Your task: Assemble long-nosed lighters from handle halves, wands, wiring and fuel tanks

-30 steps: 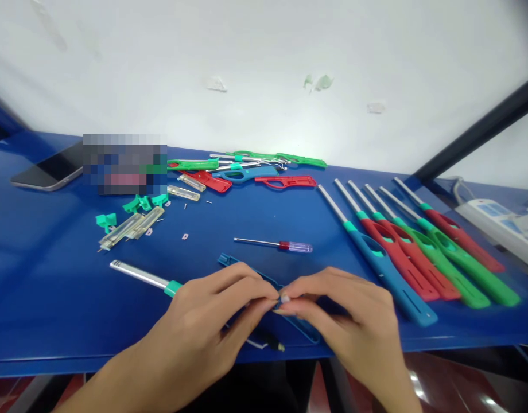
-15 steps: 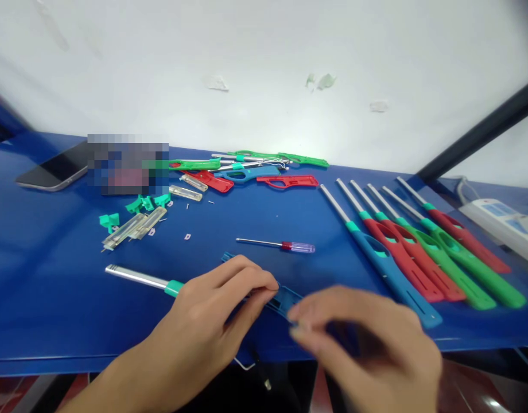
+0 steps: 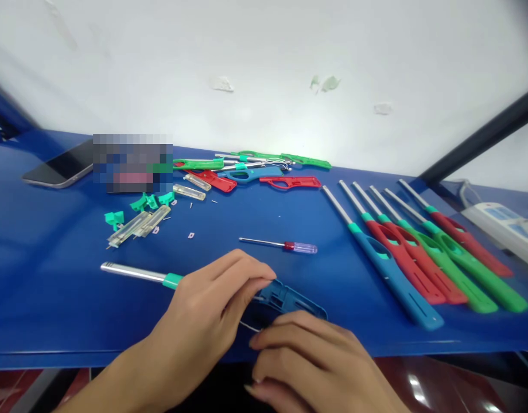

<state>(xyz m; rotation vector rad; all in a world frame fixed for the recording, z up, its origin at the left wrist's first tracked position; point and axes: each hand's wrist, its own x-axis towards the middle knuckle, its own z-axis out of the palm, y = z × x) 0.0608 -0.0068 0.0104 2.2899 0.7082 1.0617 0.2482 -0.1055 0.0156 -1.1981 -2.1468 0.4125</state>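
My left hand (image 3: pixel 208 304) is wrapped round a gas lighter whose blue half shell (image 3: pixel 296 301) lies open, showing its inner ribs. Its silver tube (image 3: pixel 132 272) with a green collar (image 3: pixel 172 280) sticks out to the left. A thin white wire (image 3: pixel 249 326) hangs below the shell between my hands. My right hand (image 3: pixel 307 361) is curled at the shell's lower edge, thumb and fingers drawn together; what they hold, if anything, is hidden. Behind the hands lies a screwdriver (image 3: pixel 301 248) with a clear purple and red handle.
Several whole lighters, such as a blue one (image 3: pixel 397 281), lie in a row at right. Clear fuel tanks (image 3: pixel 137 226), green triggers (image 3: pixel 115 218) and small screws lie at left. Shell halves (image 3: pixel 290 182) lie along the wall. A phone (image 3: pixel 59 166) and a power strip (image 3: pixel 505 226) flank them.
My right hand has moved left and down, from the shell's far end to its lower edge near the wire. More of the shell's inside shows. The left hand keeps its grip.
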